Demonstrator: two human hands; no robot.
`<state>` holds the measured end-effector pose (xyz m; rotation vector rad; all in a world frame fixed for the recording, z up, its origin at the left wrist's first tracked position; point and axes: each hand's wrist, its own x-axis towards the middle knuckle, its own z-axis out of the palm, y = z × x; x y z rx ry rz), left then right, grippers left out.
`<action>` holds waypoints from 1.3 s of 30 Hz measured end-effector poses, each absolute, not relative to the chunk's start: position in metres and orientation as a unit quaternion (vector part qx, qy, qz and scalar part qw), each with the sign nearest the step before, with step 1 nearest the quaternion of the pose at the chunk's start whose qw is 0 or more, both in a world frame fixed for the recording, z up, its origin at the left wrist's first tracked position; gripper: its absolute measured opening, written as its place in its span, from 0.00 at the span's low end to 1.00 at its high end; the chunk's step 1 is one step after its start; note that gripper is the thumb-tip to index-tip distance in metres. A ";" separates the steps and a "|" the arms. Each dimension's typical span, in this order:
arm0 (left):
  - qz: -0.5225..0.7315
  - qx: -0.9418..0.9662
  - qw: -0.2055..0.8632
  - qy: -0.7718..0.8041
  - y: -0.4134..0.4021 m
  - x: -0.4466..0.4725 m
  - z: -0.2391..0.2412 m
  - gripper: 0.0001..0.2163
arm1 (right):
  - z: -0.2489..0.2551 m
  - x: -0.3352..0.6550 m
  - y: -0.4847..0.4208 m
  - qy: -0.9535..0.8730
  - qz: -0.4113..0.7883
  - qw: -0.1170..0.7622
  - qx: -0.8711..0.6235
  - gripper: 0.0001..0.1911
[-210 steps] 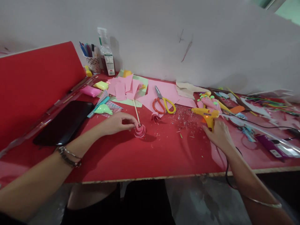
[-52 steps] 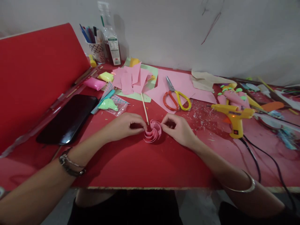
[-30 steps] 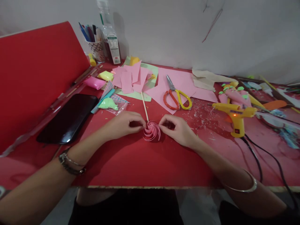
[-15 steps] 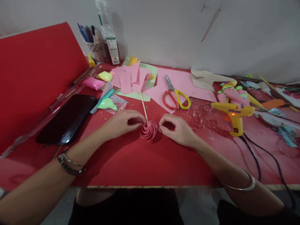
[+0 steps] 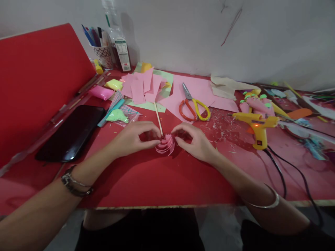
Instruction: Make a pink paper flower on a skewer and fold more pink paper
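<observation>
A pink paper flower [image 5: 165,145] made of curled strips lies low on the red table between my hands. A thin wooden stick [image 5: 158,118] stretches from it toward the paper pieces. My left hand [image 5: 137,138] curls at its left side, thumb and fingertips on the curls. On the opposite side my right hand [image 5: 195,141] is bent, with its index finger at the flower's upper edge and thumb at the right edge. Fingertip contact is partly hidden. Beyond my hands are scissors [image 5: 200,109] with one red and one yellow handle, and pink paper strips [image 5: 138,91].
To the right, a yellow glue gun [image 5: 261,127] with a lit orange light trails a black cable [image 5: 278,170]. A black phone [image 5: 70,132] lies left. Behind stand a glass bottle [image 5: 121,52] and a pen cup [image 5: 103,55]. Paper shreds [image 5: 222,127] are scattered near the scissors.
My right hand's fingers have shifted left and spread, from the flower's right edge to its top and side. My left fingers have parted slightly. The view has shifted slightly.
</observation>
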<state>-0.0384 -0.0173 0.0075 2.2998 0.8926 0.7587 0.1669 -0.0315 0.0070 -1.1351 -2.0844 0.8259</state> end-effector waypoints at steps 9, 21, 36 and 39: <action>0.247 0.886 0.234 0.314 -0.018 -0.034 0.004 0.05 | 0.006 0.165 -0.031 -0.798 0.310 0.301 -0.420 0.02; 0.270 0.900 0.186 0.288 -0.019 -0.034 0.003 0.05 | 0.010 0.163 -0.035 -0.837 0.225 0.310 -0.391 0.04; 0.279 0.919 0.096 0.262 -0.022 -0.033 0.005 0.07 | 0.007 0.165 -0.037 -0.865 0.118 0.322 -0.367 0.02; 0.292 0.916 0.094 0.258 -0.022 -0.033 0.005 0.08 | 0.008 0.165 -0.037 -0.867 0.114 0.322 -0.363 0.03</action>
